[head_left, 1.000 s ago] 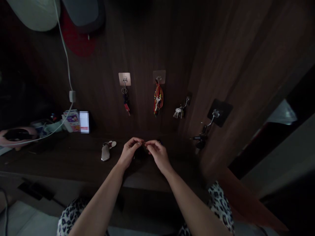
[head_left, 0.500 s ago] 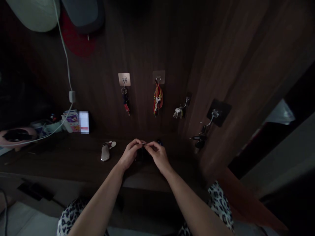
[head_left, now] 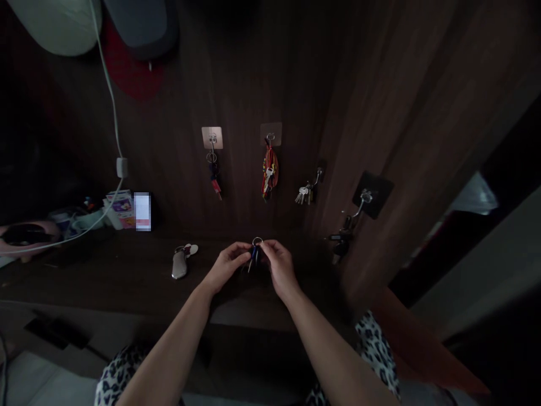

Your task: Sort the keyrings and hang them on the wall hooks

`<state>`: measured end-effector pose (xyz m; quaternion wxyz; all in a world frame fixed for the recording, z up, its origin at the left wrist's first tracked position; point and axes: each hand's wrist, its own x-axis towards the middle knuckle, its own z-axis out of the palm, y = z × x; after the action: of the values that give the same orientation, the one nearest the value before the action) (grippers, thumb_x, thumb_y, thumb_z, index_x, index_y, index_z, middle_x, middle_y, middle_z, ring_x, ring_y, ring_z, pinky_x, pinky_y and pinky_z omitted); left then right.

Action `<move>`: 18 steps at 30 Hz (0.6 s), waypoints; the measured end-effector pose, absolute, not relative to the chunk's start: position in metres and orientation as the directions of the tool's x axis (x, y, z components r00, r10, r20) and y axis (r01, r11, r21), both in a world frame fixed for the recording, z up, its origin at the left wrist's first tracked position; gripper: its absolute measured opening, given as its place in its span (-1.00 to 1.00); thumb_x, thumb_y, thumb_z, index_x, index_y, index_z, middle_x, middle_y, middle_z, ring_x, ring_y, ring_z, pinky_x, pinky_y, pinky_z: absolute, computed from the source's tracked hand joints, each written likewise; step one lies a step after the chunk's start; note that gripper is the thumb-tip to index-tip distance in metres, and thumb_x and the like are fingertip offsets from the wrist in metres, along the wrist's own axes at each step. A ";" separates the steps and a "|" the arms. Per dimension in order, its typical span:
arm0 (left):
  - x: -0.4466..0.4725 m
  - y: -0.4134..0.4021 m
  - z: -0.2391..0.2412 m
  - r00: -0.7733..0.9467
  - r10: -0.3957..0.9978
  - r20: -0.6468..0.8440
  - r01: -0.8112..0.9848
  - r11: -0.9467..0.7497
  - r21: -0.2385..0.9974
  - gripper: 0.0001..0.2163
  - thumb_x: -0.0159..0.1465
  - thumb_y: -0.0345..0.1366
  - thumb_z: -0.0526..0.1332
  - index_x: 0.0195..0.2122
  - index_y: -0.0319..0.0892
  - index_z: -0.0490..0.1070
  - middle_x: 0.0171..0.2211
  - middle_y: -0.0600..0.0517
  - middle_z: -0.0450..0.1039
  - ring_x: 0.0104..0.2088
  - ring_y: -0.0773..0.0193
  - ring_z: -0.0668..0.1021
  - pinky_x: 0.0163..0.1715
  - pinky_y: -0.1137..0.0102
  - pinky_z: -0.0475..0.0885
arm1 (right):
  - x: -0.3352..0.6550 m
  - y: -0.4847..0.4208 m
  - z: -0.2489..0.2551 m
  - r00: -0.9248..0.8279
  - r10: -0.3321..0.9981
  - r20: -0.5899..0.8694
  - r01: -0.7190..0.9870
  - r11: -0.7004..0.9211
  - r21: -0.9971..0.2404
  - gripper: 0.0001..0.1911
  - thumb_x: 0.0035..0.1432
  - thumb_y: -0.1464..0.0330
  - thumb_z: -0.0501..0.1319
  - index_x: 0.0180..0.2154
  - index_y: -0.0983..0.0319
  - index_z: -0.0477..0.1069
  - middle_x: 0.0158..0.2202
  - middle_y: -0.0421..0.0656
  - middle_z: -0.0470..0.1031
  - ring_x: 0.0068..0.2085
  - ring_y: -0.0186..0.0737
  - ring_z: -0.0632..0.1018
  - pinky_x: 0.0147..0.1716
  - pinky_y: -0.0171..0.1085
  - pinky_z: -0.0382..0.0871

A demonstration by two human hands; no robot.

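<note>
My left hand (head_left: 226,265) and my right hand (head_left: 278,264) meet above a dark wooden shelf (head_left: 127,276). Both pinch a small key bunch (head_left: 255,254) with a metal ring on top and blue and dark pieces hanging below it. The fingers of both hands are closed round the bunch. To the left on the shelf lies a grey key fob (head_left: 181,263) with a small red and white tag.
Wall hooks hold a red-tagged key (head_left: 214,169), a red and yellow bunch (head_left: 269,172), silver keys (head_left: 305,193) and a dark fob (head_left: 343,234). Boxes (head_left: 127,210), a white cable (head_left: 110,101) and a pink item (head_left: 25,235) crowd the left. A wooden side panel (head_left: 422,141) stands right.
Both hands have lifted slightly and closed together on the key bunch; its ring now shows between the fingertips, where earlier it was mostly hidden.
</note>
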<state>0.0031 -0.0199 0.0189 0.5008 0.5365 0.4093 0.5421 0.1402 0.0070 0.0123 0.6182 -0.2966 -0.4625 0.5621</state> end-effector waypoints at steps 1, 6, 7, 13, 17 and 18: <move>0.003 -0.019 0.019 0.073 0.982 0.172 -0.099 -0.165 0.981 -0.71 0.04 -0.19 0.28 -0.23 -0.18 0.41 -0.33 0.02 0.45 -0.36 0.34 0.47 -0.31 0.43 0.39 | 0.141 0.007 0.013 -0.054 0.970 0.238 -0.435 0.192 -0.880 -0.78 -0.10 0.20 0.27 -0.45 0.22 0.42 -0.43 -0.22 0.49 -0.38 -0.28 0.47 -0.40 -0.32 0.30; 0.001 -0.014 0.016 0.014 0.981 0.193 -0.012 -0.193 0.981 -0.75 0.02 -0.20 0.29 -0.30 -0.20 0.44 -0.39 0.05 0.46 -0.44 0.38 0.46 -0.36 0.44 0.37 | 0.147 0.007 0.020 -0.004 0.978 0.211 -0.541 0.175 -0.823 -0.80 -0.09 0.23 0.27 -0.44 0.22 0.40 -0.38 -0.19 0.50 -0.34 -0.26 0.49 -0.35 -0.30 0.34; 0.001 -0.013 0.015 -0.002 0.980 0.198 0.020 -0.198 0.980 -0.77 0.01 -0.21 0.29 -0.32 -0.20 0.44 -0.43 0.07 0.45 -0.47 0.39 0.45 -0.38 0.46 0.36 | 0.149 0.007 0.021 -0.002 0.981 0.196 -0.574 0.160 -0.803 -0.81 -0.09 0.24 0.28 -0.44 0.21 0.40 -0.36 -0.19 0.51 -0.33 -0.25 0.49 -0.36 -0.30 0.35; -0.001 -0.007 0.009 -0.059 0.976 0.211 0.152 -0.200 0.968 -0.81 0.02 -0.21 0.27 -0.37 -0.19 0.44 -0.51 0.10 0.43 -0.53 0.39 0.44 -0.45 0.48 0.29 | 0.159 0.011 0.022 0.046 0.991 0.128 -0.740 0.120 -0.662 -0.87 -0.10 0.32 0.30 -0.44 0.19 0.40 -0.34 -0.24 0.51 -0.32 -0.29 0.51 -0.35 -0.28 0.40; -0.002 -0.006 0.008 -0.063 0.978 0.197 0.161 -0.185 0.969 -0.81 0.04 -0.20 0.25 -0.37 -0.19 0.43 -0.48 0.09 0.45 -0.51 0.38 0.45 -0.41 0.48 0.29 | 0.166 0.016 0.024 0.095 0.988 0.120 -0.795 0.148 -0.589 -0.89 -0.10 0.35 0.30 -0.43 0.18 0.42 -0.33 -0.25 0.52 -0.26 -0.28 0.52 -0.27 -0.25 0.40; -0.002 -0.006 0.008 -0.063 0.979 0.196 0.161 -0.184 0.970 -0.81 0.03 -0.20 0.26 -0.37 -0.19 0.44 -0.48 0.09 0.45 -0.51 0.38 0.45 -0.41 0.48 0.29 | 0.168 0.018 0.025 0.103 0.987 0.125 -0.807 0.156 -0.570 -0.89 -0.10 0.36 0.30 -0.43 0.18 0.42 -0.33 -0.24 0.53 -0.24 -0.27 0.52 -0.24 -0.24 0.40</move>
<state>-0.0020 -0.0060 0.0079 0.3896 0.5628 0.5063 0.5245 0.1683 0.0179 0.0251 0.7196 -0.1833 -0.2453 0.6232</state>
